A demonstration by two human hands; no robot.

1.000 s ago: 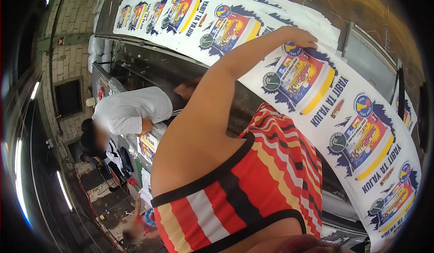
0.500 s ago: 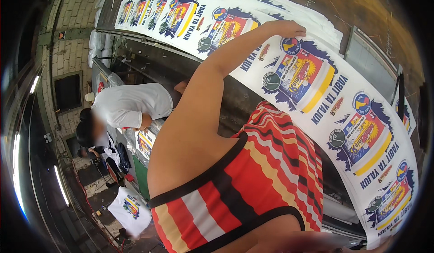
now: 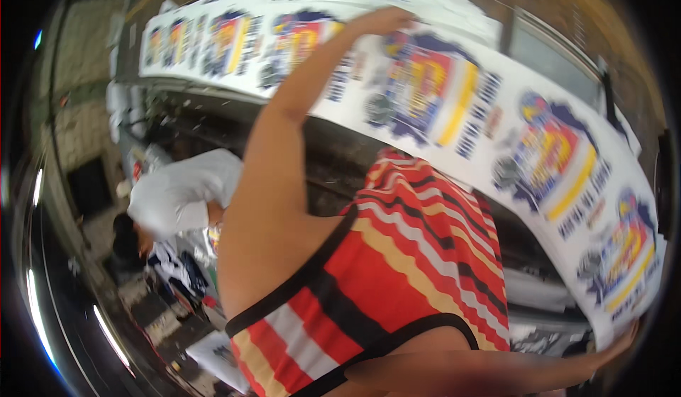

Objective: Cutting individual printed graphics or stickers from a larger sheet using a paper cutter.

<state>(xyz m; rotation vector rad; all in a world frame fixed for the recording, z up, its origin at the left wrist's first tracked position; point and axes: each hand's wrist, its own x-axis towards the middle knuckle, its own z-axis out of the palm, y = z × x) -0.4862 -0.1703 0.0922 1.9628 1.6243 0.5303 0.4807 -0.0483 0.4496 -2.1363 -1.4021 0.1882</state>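
Observation:
A long white sheet (image 3: 489, 124), printed with a repeating multicoloured design, curves across the table in front of me. At its far edge, toward the left, my left hand (image 3: 390, 19) is closed on the sheet with fingers curled; motion blurs it. Reaching out at the lower right, my right hand (image 3: 626, 340) grips the near right end of the same sheet. More printed white sheets (image 3: 418, 3) lie beneath and behind it. Between my hands the sheet stretches out, its near edge close to my striped top (image 3: 404, 255).
A person in a white shirt (image 3: 181, 188) bends over a work surface at left. Beyond the sheet on the right is a grey flat panel (image 3: 557, 53). A white printed cloth (image 3: 220, 358) is at lower left, and white bundles (image 3: 126, 106) stand at the far left.
The sheet and my left hand appear farther left and higher in view. My right hand, barely visible before at the lower edge, now shows at the sheet's end. The view has shifted and blurred.

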